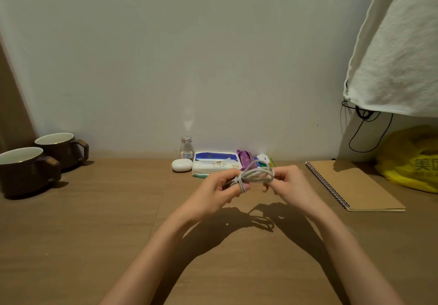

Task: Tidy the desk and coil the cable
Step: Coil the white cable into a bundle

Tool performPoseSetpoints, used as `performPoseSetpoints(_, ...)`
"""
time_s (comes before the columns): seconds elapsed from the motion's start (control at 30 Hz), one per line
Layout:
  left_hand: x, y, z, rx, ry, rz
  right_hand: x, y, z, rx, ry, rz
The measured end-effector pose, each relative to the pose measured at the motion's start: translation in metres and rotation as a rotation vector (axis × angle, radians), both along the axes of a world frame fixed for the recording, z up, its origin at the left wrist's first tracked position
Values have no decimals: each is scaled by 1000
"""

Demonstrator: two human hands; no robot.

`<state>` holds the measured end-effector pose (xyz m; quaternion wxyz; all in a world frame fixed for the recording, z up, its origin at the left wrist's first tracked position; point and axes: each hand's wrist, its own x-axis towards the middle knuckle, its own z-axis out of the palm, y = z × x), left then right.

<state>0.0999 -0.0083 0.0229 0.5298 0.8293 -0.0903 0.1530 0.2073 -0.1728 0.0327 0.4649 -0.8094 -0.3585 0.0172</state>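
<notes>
Low in the centre of the frame, above the brown wooden desk [83,233], the left hand [213,192] and the right hand [292,184] each grip one end of a bundled white cable [257,174]. Their fingers are curled round its loops, and a few turns bind its left end. To the right lies a kraft-covered spiral notebook [355,186]. At far left stand two dark brown ceramic mugs [26,172]. Behind the hands, by the wall, are a white oval case [182,165], a small glass bottle [186,148], a blue-and-white tissue pack [214,163] and a purple wrapper [245,159]. At far right a yellow plastic bag [410,162] sits beneath a hanging white cloth [398,56].
</notes>
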Motion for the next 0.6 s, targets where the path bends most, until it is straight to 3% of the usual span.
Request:
performPoseSetpoints(0.1,3,3,0,-97,32,149,-7,11,-7,-69,-45,8)
performPoseSetpoints(0.2,8,9,-6,-96,66,306,-15,18,-14,-178,-212,28)
performPoseSetpoints(0.37,9,22,-22,245,43,557,-31,28,-20,-374,-462,92)
performPoseSetpoints(0.6,4,20,-26,699,-13,654,-37,31,-18,-316,-752,178)
